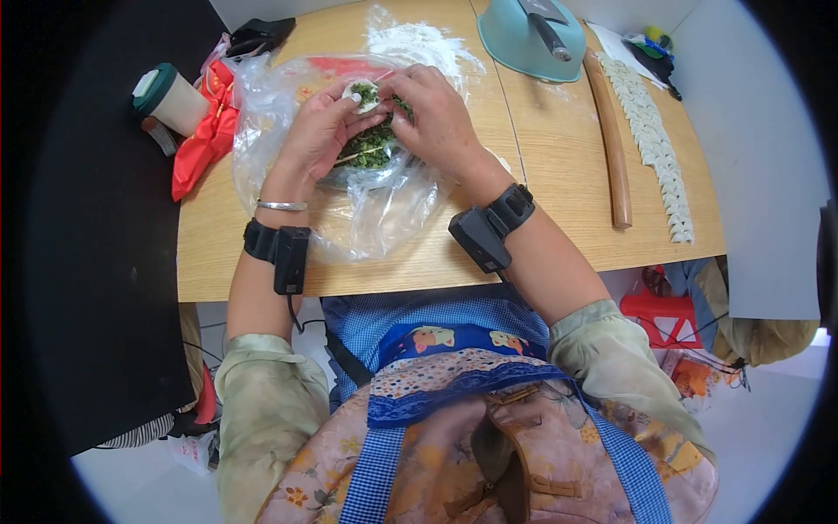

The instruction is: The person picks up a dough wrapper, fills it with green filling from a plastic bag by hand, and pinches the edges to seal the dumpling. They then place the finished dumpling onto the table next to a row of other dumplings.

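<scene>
Legible texts, brands, numbers, signs: none. Black wrist device (480,239) on the right arm, over the worktop (563,179) near its front edge: pale marking, too small to read.

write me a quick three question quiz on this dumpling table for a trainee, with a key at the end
1. Which hand is the dough wrapper resting in?
2. True or false: in the picture, the rolling pin lies left of the folded dumplings.
3. Seen in the picture, where is the turquoise bowl relative to the scattered flour? A) left of it B) right of it C) beneath it

Key: 1. the left hand; 2. true; 3. B
</scene>
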The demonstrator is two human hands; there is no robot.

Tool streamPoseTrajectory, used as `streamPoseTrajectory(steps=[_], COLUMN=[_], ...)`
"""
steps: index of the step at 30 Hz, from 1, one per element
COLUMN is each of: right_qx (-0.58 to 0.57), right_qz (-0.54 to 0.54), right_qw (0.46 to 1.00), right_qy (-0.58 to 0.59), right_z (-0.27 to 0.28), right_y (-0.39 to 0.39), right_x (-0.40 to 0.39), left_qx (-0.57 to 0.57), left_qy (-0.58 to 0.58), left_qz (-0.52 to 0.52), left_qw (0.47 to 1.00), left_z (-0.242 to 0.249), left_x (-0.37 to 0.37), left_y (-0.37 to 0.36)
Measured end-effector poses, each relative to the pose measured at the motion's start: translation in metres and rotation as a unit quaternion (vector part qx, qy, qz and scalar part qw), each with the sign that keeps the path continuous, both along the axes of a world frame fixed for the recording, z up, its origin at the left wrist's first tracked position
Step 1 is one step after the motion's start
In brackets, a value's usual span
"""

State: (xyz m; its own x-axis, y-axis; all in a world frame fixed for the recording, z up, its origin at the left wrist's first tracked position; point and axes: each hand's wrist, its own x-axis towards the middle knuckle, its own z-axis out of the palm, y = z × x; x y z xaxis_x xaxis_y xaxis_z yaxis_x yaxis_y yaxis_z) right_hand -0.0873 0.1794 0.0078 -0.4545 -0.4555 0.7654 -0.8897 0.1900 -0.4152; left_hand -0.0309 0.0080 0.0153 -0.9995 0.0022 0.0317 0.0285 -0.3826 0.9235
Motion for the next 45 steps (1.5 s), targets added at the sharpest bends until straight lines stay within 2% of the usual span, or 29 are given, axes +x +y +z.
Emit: streamPoseTrajectory(steps=[6,9,18,21,23,26,32,37,39,41,45], right_qx=[0.008,-0.003,-0.012,-0.028,-0.033,-0.038,-0.042,-0.049,-0.058,-0.068,-0.055], right_qz=[0.015,0.009,0.020,0.028,0.031,0.038,0.018,0.004,0.003,0.001,-0.002], right_qw=[1.000,1.000,1.000,0.999,0.998,0.998,0.999,0.993,0.992,0.992,0.992], right_qy=[0.003,-0.001,0.014,0.032,0.042,0.044,-0.002,-0.107,-0.108,-0.109,-0.111], right_z=[-0.001,0.000,0.003,0.004,0.004,0.006,0.003,0.003,0.003,0.004,0.005], right_y=[-0.001,-0.002,0.001,0.000,-0.001,-0.002,-0.002,0.000,-0.001,0.000,0.001], right_x=[0.000,-0.001,0.000,-0.001,-0.001,0.001,0.002,0.004,0.004,0.003,0.003], left_qx=[-0.020,0.010,0.014,0.008,-0.043,-0.052,-0.073,-0.068,-0.077,-0.164,-0.150], left_qy=[-0.014,-0.010,-0.023,-0.040,-0.050,-0.044,-0.029,-0.033,-0.032,0.010,0.019], left_qz=[0.006,0.017,-0.013,-0.006,0.016,0.000,-0.036,-0.048,-0.048,-0.054,-0.059], left_qw=[1.000,1.000,1.000,0.999,0.998,0.998,0.996,0.996,0.995,0.985,0.987], left_z=[0.000,0.005,0.000,0.004,0.006,0.001,0.002,0.009,0.009,0.007,0.006], left_x=[0.001,0.004,0.002,0.005,0.007,0.002,0.004,0.006,0.007,0.007,0.007], left_y=[-0.001,0.003,-0.004,-0.001,0.001,-0.001,0.001,0.005,0.007,0.009,0.009])
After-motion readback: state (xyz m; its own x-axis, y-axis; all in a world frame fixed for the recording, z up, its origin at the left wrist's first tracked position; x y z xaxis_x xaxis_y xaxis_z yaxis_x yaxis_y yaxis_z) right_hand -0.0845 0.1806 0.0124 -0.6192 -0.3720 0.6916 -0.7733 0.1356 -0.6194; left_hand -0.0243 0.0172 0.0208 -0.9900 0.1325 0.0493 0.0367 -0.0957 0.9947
